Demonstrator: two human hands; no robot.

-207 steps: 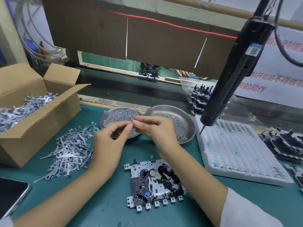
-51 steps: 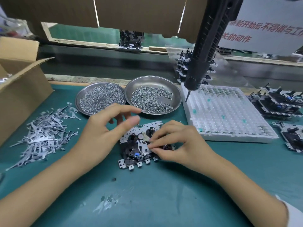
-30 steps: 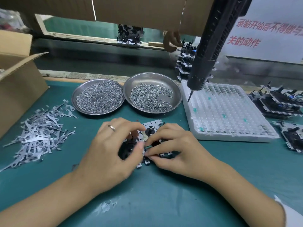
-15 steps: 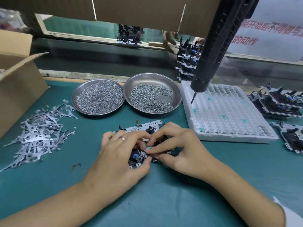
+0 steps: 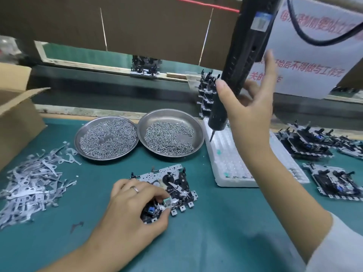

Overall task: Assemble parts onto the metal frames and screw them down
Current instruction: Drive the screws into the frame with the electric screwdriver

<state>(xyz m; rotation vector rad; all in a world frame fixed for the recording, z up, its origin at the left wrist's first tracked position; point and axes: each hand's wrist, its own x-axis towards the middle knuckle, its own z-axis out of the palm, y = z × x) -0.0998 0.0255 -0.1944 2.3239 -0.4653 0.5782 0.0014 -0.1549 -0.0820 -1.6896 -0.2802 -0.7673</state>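
Note:
A metal frame [image 5: 167,173] with black and silver parts lies on the green mat in front of me. My left hand [image 5: 135,207] rests on its near left corner, thumb and fingers pinching a small silver part against it. My right hand [image 5: 249,103] is raised, fingers spread around the hanging black electric screwdriver [image 5: 235,71], thumb at its near side; the grasp is not closed. The driver's bit [image 5: 211,137] points down over the white tray. Two steel dishes of screws [image 5: 107,137] [image 5: 170,132] sit behind the frame.
A pile of flat metal levers [image 5: 31,183] lies at left beside an open cardboard box [image 5: 17,118]. A white foam tray [image 5: 235,163] sits right of the dishes. Assembled frames [image 5: 306,142] are stacked at far right and behind the screwdriver.
My right hand left the frame and rose to the hanging screwdriver. My left hand stays on the frame's near corner, holding the small part.

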